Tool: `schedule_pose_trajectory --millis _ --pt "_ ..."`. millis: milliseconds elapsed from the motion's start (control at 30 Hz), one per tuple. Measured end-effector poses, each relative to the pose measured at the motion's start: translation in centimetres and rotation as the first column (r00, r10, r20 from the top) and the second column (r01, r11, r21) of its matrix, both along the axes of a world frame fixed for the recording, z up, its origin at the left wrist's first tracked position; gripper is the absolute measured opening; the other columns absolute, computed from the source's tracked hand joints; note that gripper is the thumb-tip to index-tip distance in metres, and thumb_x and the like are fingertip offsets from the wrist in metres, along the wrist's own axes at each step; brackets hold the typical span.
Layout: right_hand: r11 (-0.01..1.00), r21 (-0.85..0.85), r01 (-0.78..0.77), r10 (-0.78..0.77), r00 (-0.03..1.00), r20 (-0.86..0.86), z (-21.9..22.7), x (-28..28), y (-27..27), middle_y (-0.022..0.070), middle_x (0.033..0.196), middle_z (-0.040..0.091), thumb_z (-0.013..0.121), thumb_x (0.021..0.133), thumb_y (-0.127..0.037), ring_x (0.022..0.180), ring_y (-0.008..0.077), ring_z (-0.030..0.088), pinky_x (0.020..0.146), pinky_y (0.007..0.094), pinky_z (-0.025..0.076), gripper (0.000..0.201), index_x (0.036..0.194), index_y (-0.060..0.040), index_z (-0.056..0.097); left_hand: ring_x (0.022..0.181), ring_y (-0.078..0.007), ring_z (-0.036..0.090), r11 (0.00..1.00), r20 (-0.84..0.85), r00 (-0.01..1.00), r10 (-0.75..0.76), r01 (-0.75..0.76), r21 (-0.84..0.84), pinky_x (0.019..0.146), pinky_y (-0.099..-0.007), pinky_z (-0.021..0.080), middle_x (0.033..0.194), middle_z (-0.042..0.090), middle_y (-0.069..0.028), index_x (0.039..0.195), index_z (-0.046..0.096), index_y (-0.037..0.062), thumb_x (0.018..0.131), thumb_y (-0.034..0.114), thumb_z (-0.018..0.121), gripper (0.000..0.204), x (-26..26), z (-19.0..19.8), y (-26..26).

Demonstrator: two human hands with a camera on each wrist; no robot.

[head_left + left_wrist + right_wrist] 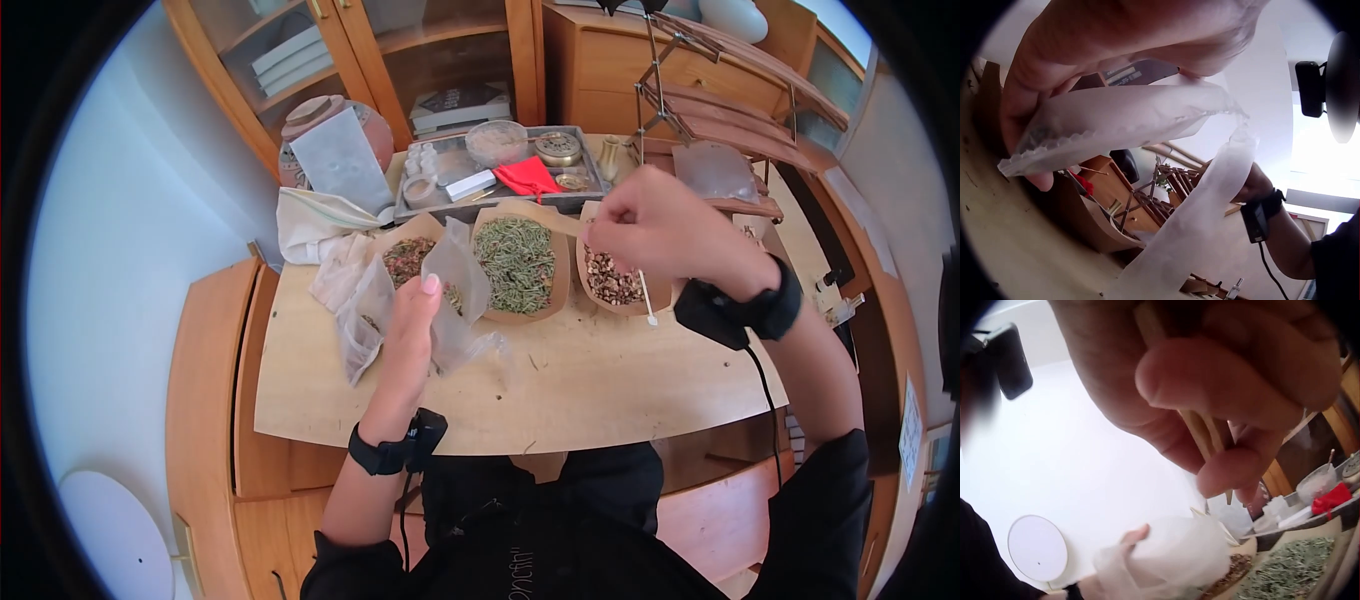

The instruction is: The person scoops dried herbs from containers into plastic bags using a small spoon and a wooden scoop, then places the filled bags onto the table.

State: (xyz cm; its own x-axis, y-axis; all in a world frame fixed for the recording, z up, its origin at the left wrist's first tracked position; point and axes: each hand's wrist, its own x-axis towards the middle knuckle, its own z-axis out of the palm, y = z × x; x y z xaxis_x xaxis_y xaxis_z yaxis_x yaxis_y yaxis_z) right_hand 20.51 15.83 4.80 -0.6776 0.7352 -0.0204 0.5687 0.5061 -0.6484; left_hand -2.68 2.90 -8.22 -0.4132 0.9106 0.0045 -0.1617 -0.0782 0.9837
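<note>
My left hand (408,325) grips a frosted see-through bag (455,290), thumb up along its edge. In the left wrist view the bag's crinkled rim (1079,142) stands parted under my fingers, its mouth gaping. Some dried bits show through its side. My right hand (660,225) is raised over the paper tray of brown-and-cream dried pieces (612,278), pinching light wooden tongs (1207,434). Their arms run left, toward the tray of green dried herb (515,265). Behind the bag sits a tray of reddish dried flowers (407,258).
At the back, a grey tray (450,210) bears a glass bowl (497,143), a red pouch (528,178) and brass pots. A cloth bag (315,225) lies at the left. A folding wooden rack (740,115) stands back right. Small crumbs dot the table (560,390).
</note>
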Motion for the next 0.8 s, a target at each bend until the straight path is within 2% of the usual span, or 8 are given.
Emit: schedule_pose_trajectory --millis 67,133,167,200,300,367,600,800 --pt "0.969 0.245 -0.045 0.034 0.998 0.048 -2.6 -0.9 0.8 0.0198 0.060 0.061 0.062 0.074 -0.021 0.051 0.0329 0.060 0.055 0.0395 0.052 0.026 0.068 0.0043 0.064 0.096 -0.0082 0.047 0.999 -0.005 0.999 -0.042 0.042 -0.009 0.087 -0.0250 0.037 0.103 0.052 -0.0005 0.115 0.052 0.0006 0.096 0.044 0.051 0.047 0.1 0.9 -0.6" --pt "0.942 0.333 -0.043 0.020 0.997 0.072 -5.3 -2.3 0.7 0.0210 0.064 0.062 0.062 0.073 -0.021 0.058 0.0353 0.062 0.060 0.0417 0.053 0.026 0.070 0.0043 0.064 0.096 -0.0080 0.047 0.996 -0.012 0.997 -0.082 0.082 -0.017 0.087 -0.0248 0.037 0.104 0.051 -0.0003 0.115 0.053 0.0015 0.097 0.044 0.050 0.046 -0.4 1.1 -0.9" --pt "0.907 0.419 -0.048 0.007 0.995 0.100 -6.2 -3.0 0.7 0.0222 0.069 0.063 0.063 0.073 -0.021 0.066 0.0376 0.064 0.064 0.0438 0.054 0.025 0.071 0.0044 0.064 0.102 -0.0140 0.052 0.992 -0.054 0.993 -0.109 0.105 -0.068 0.085 -0.0300 0.044 0.116 0.052 -0.0055 0.126 0.047 0.0028 0.094 0.051 0.048 0.058 -0.9 0.8 -0.9" --pt "0.907 0.418 -0.048 0.008 0.995 0.098 -7.0 -3.4 0.5 0.0222 0.069 0.063 0.063 0.073 -0.021 0.066 0.0376 0.064 0.064 0.0438 0.054 0.025 0.071 0.0044 0.064 0.109 -0.0200 0.057 0.985 -0.093 0.986 -0.136 0.124 -0.120 0.083 -0.0353 0.050 0.128 0.053 -0.0107 0.137 0.040 0.0041 0.091 0.058 0.046 0.071 -1.2 0.6 -1.0" --pt "0.871 0.485 -0.080 0.066 0.997 0.047 -8.1 -4.2 0.0 0.0208 0.063 0.060 0.063 0.072 -0.019 0.062 0.0385 0.061 0.061 0.0451 0.051 0.022 0.064 0.0017 0.062 0.107 -0.0202 0.058 0.994 -0.110 0.992 -0.069 0.059 -0.095 0.081 -0.0356 0.052 0.126 0.054 -0.0109 0.136 0.042 0.0042 0.091 0.058 0.046 0.070 -1.0 0.5 -1.4" --pt "0.866 0.479 -0.143 0.066 0.983 0.173 -8.2 -4.0 -0.3 0.0210 0.066 0.061 0.064 0.071 -0.019 0.065 0.0384 0.062 0.064 0.0460 0.053 0.020 0.067 0.0012 0.063 0.108 -0.0203 0.058 0.994 -0.075 0.995 -0.073 0.067 -0.082 0.081 -0.0360 0.052 0.126 0.054 -0.0112 0.136 0.041 0.0041 0.092 0.058 0.046 0.070 -0.9 0.7 -1.7" --pt "0.802 0.588 -0.100 -0.021 0.980 0.196 -7.2 -1.8 -1.1 0.0199 0.064 0.061 0.063 0.070 -0.018 0.065 0.0370 0.064 0.062 0.0464 0.053 0.019 0.067 0.0004 0.062 0.111 -0.0219 0.057 0.996 -0.001 0.997 -0.076 0.076 -0.051 0.085 -0.0382 0.053 0.127 0.053 -0.0117 0.137 0.039 0.0032 0.093 0.056 0.046 0.069 -0.3 1.7 -2.3" --pt "0.796 0.558 -0.234 0.125 0.966 0.227 -7.7 -2.4 -3.2 0.0167 0.062 0.061 0.064 0.071 -0.018 0.060 0.0351 0.064 0.057 0.0441 0.052 0.017 0.066 -0.0022 0.062 0.112 -0.0221 0.056 0.995 -0.007 0.997 -0.083 0.082 -0.053 0.085 -0.0384 0.053 0.127 0.053 -0.0113 0.137 0.039 0.0035 0.093 0.056 0.046 0.069 0.1 1.8 -2.4"
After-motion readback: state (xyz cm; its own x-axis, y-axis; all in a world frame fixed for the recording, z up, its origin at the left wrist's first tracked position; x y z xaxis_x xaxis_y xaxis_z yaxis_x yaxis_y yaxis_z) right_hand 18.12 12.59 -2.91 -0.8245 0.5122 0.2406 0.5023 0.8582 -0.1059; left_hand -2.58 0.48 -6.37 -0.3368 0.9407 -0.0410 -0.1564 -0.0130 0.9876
